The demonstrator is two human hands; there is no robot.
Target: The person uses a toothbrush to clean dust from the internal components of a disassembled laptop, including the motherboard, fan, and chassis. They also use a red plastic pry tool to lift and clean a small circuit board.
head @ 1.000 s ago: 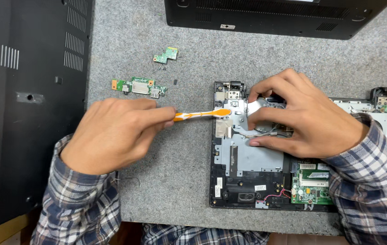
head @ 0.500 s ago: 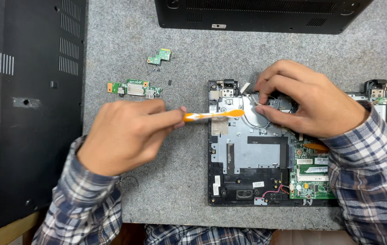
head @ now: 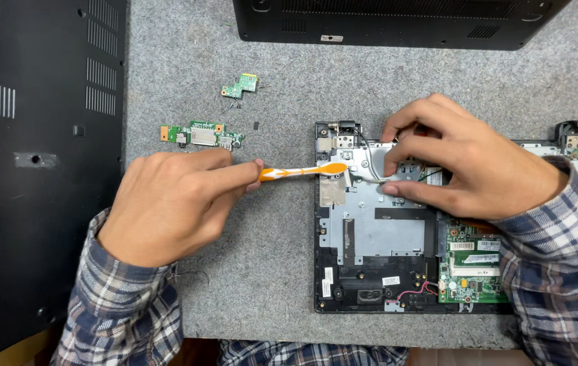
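Gripping brush: left hand (head: 174, 203) clenches an orange toothbrush (head: 302, 172), its head now further left, at the laptop base (head: 370, 230) edge, frame centre.
Right hand (head: 465, 163): still pinching a part there.
Far: small circuit boards (head: 201, 134), upper left.

I count two of my hands, left (head: 174, 203) and right (head: 465, 163), one orange brush (head: 302, 173), one opened laptop base (head: 370, 271), two loose green circuit boards (head: 201, 134) (head: 241, 85), and two black covers (head: 38, 169) (head: 397, 20) on one grey surface (head: 248, 271)
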